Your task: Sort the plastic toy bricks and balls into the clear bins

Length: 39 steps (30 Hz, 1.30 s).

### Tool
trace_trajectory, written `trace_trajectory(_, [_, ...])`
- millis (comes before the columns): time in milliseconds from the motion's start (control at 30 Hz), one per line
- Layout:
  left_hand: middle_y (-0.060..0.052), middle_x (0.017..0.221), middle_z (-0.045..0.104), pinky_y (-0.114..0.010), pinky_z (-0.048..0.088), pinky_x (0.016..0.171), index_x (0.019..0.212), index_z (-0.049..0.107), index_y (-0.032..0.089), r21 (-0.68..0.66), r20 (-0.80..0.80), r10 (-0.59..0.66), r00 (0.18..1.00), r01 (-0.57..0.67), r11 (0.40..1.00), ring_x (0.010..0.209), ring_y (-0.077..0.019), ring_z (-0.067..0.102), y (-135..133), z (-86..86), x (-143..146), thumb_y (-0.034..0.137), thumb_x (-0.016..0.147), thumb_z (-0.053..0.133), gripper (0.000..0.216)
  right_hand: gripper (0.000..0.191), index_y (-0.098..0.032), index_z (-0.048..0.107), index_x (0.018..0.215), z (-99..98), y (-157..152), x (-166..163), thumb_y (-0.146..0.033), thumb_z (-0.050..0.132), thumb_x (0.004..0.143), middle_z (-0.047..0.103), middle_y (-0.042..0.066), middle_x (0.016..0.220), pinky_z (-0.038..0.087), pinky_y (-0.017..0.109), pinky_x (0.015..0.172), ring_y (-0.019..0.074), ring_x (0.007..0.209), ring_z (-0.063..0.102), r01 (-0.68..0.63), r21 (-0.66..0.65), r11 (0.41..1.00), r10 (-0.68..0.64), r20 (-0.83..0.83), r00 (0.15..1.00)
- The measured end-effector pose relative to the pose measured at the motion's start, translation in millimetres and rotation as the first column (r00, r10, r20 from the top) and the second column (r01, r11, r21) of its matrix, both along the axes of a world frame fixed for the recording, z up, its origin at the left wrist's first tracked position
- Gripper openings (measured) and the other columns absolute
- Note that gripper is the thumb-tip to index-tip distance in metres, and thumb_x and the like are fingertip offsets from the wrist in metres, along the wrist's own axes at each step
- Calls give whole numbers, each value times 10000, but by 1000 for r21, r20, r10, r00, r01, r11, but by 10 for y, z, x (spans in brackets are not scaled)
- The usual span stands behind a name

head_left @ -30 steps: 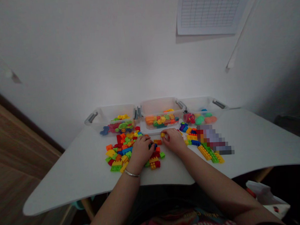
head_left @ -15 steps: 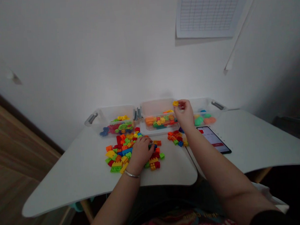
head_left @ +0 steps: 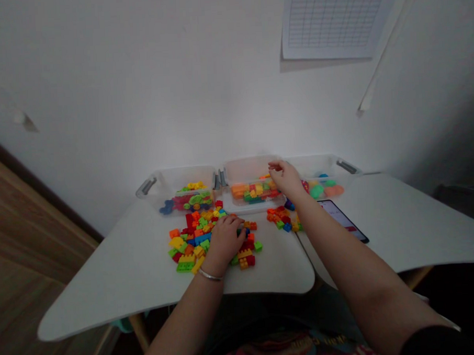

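Note:
My left hand (head_left: 224, 236) rests on a pile of colourful building bricks (head_left: 192, 239) on the white table (head_left: 119, 271). Its fingers are curled round a small dark brick (head_left: 240, 231) at the pile's right edge. My right hand (head_left: 287, 178) reaches over the right rim of the middle clear bin (head_left: 244, 169), which holds several bricks. Its fingers are drawn together above the bin, and what they hold is too small to see. A smaller heap of bricks (head_left: 282, 218) lies under my right forearm.
A left clear bin (head_left: 174, 181) holds toy parts and a right clear bin (head_left: 331, 165) holds rounded coloured pieces. A phone (head_left: 347, 222) lies on a second white table (head_left: 419, 216) at the right. A gridded sheet (head_left: 332, 21) hangs on the wall.
My right hand picked a yellow brick off the table, lifted it above the bins, and has now dropped lower over the middle bin; the yellow brick no longer shows. My left hand stayed put.

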<state>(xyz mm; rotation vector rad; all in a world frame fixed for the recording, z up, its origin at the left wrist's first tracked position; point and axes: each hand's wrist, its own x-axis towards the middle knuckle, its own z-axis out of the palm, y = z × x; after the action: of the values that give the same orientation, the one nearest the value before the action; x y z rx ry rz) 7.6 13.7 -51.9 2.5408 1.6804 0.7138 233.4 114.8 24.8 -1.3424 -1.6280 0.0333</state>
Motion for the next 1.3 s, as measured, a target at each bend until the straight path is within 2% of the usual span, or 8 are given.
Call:
trace_trajectory(100, [-83,1068,672,-398,440,985,1036,687,185,5,-7,2,1000,-2,1000,1084,-247,551,-6,4,2,286,881,532,241,246,-168,670,985,-95,-242,-36,-251,492,838,703,98,1001,448,414,931,241,977,606,-29,166,986,27,11,1000])
trace_trajectory(167, [-84,1060,673,-396,441,983,1013,689,183,13,-9,4,1000,-4,1000,1079,-245,552,-6,1,4,287,881,532,230,238,-182,670,989,-218,-419,-91,-241,493,841,699,97,1007,441,421,936,250,997,596,-100,164,981,87,82,993])
trace_trajectory(300, [-83,1054,675,-393,439,986,988,692,185,37,-7,-4,1000,4,999,1078,-241,554,2,-16,3,283,881,529,218,199,-192,678,977,-532,-681,-224,-209,553,823,705,84,999,435,396,941,234,995,596,-273,-31,961,271,271,923])
trace_trajectory(500, [-79,1060,683,-393,437,1002,996,693,185,35,1,-6,1000,6,999,1092,-237,556,9,-21,1,281,868,562,208,230,-186,685,1037,-835,-841,-324,-264,622,830,701,73,1044,401,368,975,216,1034,568,-256,-248,934,346,457,819])
trace_trajectory(667, [-73,1068,685,-388,434,1013,975,708,182,23,-9,-10,1000,10,1000,1091,-235,557,0,-4,8,279,874,556,207,214,-173,695,1012,-874,-852,-311,-279,583,864,702,76,1007,386,360,989,221,1030,557,-211,-277,937,332,528,782])
trace_trajectory(967, [-70,1077,684,-394,442,1006,930,722,195,53,-1,-7,1000,7,999,1084,-240,560,11,-33,10,278,870,558,194,168,-195,701,935,-892,-880,-277,-237,558,858,704,72,951,389,378,984,244,1029,532,-123,-160,979,189,507,841])
trace_trajectory(1167, [-73,1093,679,-397,434,1011,959,717,188,32,-2,-1,1000,1,999,1094,-242,551,9,-22,7,282,873,553,208,170,-183,664,939,-870,-857,-241,-220,578,797,674,91,933,436,381,896,254,967,551,-70,-115,991,108,369,923])
trace_trajectory(1300, [-68,1100,679,-400,434,1014,1028,707,196,25,18,-15,1000,15,1000,1103,-241,546,3,-22,1,287,873,558,234,164,-185,616,923,-884,-859,-218,-211,556,773,661,97,924,462,370,859,235,904,580,-130,7,992,125,221,967])
